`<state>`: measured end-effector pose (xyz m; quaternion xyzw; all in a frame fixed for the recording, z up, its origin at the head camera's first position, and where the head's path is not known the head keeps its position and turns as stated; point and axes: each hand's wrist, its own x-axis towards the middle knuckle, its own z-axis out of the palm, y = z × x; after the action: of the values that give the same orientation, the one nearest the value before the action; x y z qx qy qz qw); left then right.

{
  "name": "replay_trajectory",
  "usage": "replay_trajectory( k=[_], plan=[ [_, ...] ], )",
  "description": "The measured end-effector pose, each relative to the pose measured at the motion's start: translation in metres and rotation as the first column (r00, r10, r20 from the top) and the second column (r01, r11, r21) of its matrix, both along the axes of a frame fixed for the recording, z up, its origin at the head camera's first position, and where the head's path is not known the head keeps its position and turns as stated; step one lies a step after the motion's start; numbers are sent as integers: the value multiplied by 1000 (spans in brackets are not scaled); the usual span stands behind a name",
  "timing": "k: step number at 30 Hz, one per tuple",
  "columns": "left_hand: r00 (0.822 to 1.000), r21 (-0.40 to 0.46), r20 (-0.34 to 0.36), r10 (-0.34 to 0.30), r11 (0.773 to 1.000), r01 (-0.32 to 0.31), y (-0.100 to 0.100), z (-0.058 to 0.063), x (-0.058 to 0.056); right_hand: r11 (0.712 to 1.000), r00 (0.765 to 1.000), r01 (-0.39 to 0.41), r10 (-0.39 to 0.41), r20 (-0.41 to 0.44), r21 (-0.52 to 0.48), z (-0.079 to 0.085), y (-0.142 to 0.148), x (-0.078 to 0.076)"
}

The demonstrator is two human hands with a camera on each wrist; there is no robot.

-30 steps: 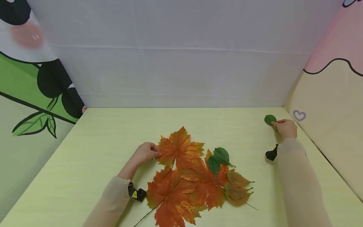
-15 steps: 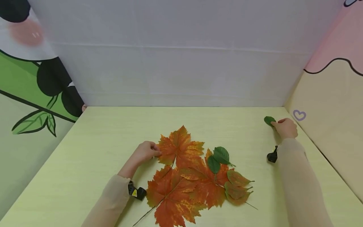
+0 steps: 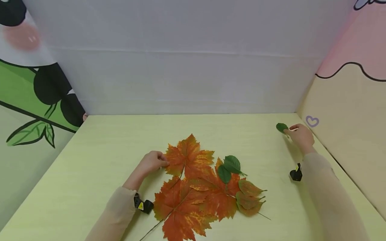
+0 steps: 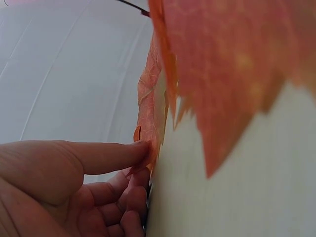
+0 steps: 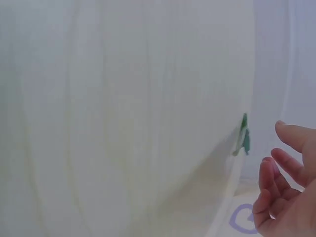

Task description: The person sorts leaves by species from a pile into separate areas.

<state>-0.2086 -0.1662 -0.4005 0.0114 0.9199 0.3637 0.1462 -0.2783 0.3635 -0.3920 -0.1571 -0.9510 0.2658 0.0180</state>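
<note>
My left hand [image 3: 152, 161] pinches the left edge of the upper orange maple leaf [image 3: 187, 154] between thumb and fingers. In the left wrist view the thumb presses that leaf's edge [image 4: 148, 116] close over the table. At the far right, my right hand [image 3: 301, 136] is beside a small green leaf [image 3: 281, 127] on the table. The right wrist view shows the thumb and fingers spread apart, with a gap between them and the green leaf [image 5: 243, 136]. Two more orange maple leaves [image 3: 184, 207] overlap below the upper one.
Two green leaves [image 3: 232, 164] lie on the right maple leaf. Several smaller green-orange leaves [image 3: 248, 201] overlap at its right side. A long stem [image 3: 150, 230] points to the lower left. A pale wall [image 3: 193, 80] stands behind the table [image 3: 90, 174], with printed panels at both sides.
The right hand's fingers have parted from the green leaf, which now lies beside them. The left hand keeps its pinch on the maple leaf. The head view has shifted slightly.
</note>
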Motion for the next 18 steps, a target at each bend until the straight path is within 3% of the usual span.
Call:
replay_trajectory(
  k=[9, 18],
  plan=[
    [1000, 6, 6, 12, 1000, -12, 1, -2, 3, 980, 990, -132, 124, -63, -147, 17, -15, 12],
    [1000, 2, -7, -7, 1000, 7, 0, -2, 0, 939, 944, -330, 326, -48, -97, 35, -50, 29]
  ],
)
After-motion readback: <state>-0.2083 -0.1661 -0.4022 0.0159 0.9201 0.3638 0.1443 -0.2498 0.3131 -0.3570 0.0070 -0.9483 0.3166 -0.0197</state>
